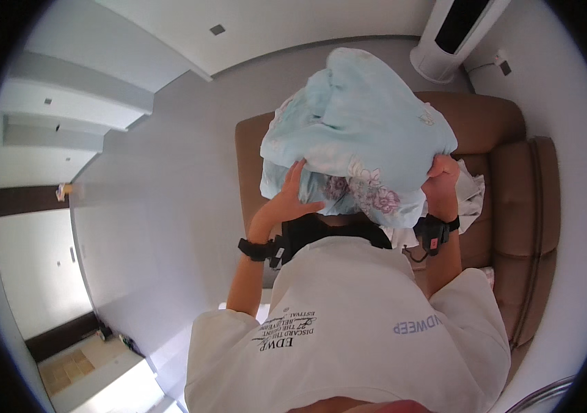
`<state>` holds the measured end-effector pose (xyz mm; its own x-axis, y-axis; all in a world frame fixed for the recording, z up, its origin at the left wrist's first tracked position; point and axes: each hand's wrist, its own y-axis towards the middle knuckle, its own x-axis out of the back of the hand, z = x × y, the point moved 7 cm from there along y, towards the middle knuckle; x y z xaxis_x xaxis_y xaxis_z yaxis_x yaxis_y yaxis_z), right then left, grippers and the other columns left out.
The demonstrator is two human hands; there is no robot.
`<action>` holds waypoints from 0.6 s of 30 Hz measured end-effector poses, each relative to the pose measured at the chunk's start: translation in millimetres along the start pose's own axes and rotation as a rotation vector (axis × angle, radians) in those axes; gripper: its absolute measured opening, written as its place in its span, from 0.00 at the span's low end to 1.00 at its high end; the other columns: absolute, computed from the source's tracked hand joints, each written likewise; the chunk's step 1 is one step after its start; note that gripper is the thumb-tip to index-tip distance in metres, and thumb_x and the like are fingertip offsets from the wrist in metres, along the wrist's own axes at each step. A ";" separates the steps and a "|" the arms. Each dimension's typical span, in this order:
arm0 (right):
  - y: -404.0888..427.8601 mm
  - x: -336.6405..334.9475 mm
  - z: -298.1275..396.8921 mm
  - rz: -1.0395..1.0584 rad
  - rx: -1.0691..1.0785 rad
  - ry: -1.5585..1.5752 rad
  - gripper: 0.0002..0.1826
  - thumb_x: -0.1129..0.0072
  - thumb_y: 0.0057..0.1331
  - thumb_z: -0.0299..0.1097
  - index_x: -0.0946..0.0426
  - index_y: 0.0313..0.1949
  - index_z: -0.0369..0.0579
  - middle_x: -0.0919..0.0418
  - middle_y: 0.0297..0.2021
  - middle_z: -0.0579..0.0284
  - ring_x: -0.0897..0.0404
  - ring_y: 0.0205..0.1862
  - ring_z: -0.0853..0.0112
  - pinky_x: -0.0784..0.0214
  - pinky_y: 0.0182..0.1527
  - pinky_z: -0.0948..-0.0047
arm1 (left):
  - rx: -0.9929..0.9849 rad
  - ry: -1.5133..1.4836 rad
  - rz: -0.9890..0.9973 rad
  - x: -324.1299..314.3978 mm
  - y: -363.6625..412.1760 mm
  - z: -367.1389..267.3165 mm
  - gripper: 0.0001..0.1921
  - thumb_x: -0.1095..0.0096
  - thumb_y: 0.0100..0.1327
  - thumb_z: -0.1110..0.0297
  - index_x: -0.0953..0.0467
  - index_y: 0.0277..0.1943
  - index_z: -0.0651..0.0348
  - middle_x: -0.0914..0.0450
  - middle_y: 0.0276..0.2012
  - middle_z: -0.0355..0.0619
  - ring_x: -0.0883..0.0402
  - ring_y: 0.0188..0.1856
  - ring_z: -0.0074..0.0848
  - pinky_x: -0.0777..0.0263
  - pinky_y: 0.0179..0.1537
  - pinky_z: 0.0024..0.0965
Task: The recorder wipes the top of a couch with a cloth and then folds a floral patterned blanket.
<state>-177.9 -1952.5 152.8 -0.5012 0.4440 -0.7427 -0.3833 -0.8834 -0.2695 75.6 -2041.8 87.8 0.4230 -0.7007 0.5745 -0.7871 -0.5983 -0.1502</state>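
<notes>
In front of me is a bulky folded light-blue quilt [360,124] with a floral print, bunched over a brown sofa. My left hand [285,199] lies at its near left side, fingers apart, the fingertips against the fabric and the thumb pointing right. At the near right edge, my right hand [440,178] has its fingers curled on a fold of the quilt. Both wrists wear black straps with small devices. What lies under the quilt is hidden.
The brown sofa [517,206] runs along the right wall. White crumpled cloth [471,193] lies on its seat. A white floor-standing air conditioner [440,51] stands at the far right corner. Grey floor [154,180] extends to the left, towards white cabinets [66,100].
</notes>
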 end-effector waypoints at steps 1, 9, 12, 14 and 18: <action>-7.6 -24.5 3.9 0.287 0.081 0.012 0.06 0.58 0.40 0.21 0.32 0.20 0.40 0.26 0.29 0.59 0.26 0.34 0.68 0.36 0.42 0.68 | -0.003 -0.049 0.010 -3.3 11.0 6.2 0.56 0.31 0.43 0.52 0.66 0.63 0.66 0.60 0.62 0.63 0.63 0.65 0.48 0.58 0.62 0.42; 22.5 19.3 -125.5 0.192 0.123 -0.850 0.03 0.49 0.46 0.26 0.29 0.19 0.41 0.27 0.18 0.64 0.29 0.24 0.78 0.38 0.32 0.78 | -0.260 0.322 -0.337 52.0 60.3 0.9 0.41 0.29 0.37 0.60 0.41 0.56 0.62 0.43 0.56 0.58 0.44 0.58 0.49 0.48 0.55 0.48; 37.1 26.4 -162.8 0.074 -0.131 -0.794 0.08 0.47 0.47 0.31 0.28 0.20 0.37 0.27 0.18 0.63 0.30 0.22 0.78 0.37 0.28 0.78 | -0.338 0.345 0.247 -1.0 71.1 92.0 0.26 0.32 0.39 0.65 0.29 0.45 0.62 0.31 0.49 0.55 0.35 0.52 0.45 0.41 0.51 0.43; 30.2 21.5 -176.6 0.046 -0.178 -0.885 0.10 0.47 0.47 0.33 0.28 0.21 0.36 0.28 0.17 0.63 0.31 0.21 0.78 0.37 0.26 0.78 | -0.191 0.058 0.502 -28.2 61.7 114.7 0.17 0.36 0.41 0.69 0.25 0.37 0.64 0.25 0.39 0.53 0.28 0.43 0.43 0.36 0.45 0.39; 26.9 23.4 -199.1 -0.144 -0.424 -0.966 0.22 0.46 0.53 0.48 0.30 0.19 0.37 0.29 0.14 0.60 0.31 0.15 0.76 0.38 0.17 0.78 | -0.218 0.022 0.578 -45.3 33.1 139.9 0.15 0.39 0.45 0.66 0.26 0.38 0.62 0.24 0.34 0.55 0.26 0.39 0.46 0.34 0.41 0.38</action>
<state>-45.4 -1995.6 6.2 -0.9472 0.3143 0.0641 -0.2794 -0.7103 -0.6461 93.1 -2084.2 -55.8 -0.1063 -0.8783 0.4660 -0.9608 -0.0299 -0.2756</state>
